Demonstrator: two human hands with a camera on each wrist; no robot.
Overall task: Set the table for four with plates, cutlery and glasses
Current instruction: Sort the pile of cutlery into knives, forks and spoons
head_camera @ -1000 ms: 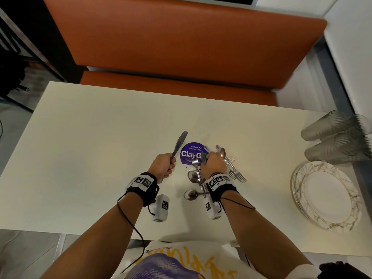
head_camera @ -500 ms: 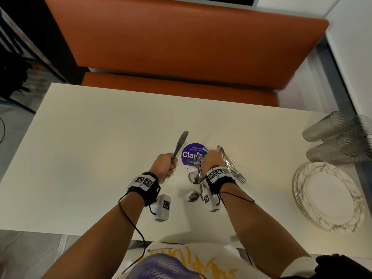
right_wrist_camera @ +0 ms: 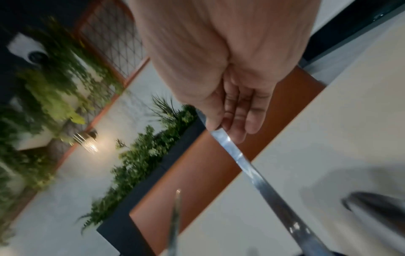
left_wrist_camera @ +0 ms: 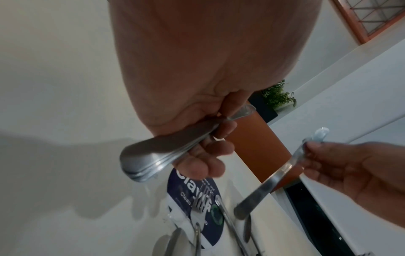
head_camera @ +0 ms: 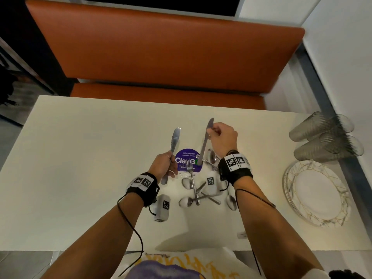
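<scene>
My left hand [head_camera: 168,164] grips a small bundle of steel knives [head_camera: 174,140] by the handles, blades pointing away; the stacked handles [left_wrist_camera: 153,154] show in the left wrist view. My right hand [head_camera: 213,130] pinches another knife [head_camera: 204,146] near its blade, lifted above the cutlery pile with the handle hanging down. The same knife [right_wrist_camera: 252,166] crosses the right wrist view. On the cream table [head_camera: 90,158] between my wrists lie a fork [head_camera: 190,170] and several spoons [head_camera: 186,183]. My right wrist hides part of the pile.
A stack of white gold-veined plates [head_camera: 289,190] sits at the table's right edge, with ribbed glasses [head_camera: 326,137] lying on their sides behind it. A round purple sticker [head_camera: 184,158] lies under the cutlery. An orange bench [head_camera: 161,53] runs along the far side.
My right hand has come up out of the cutlery pile with a knife and moved away from me. The left hand has kept its grip on its knives.
</scene>
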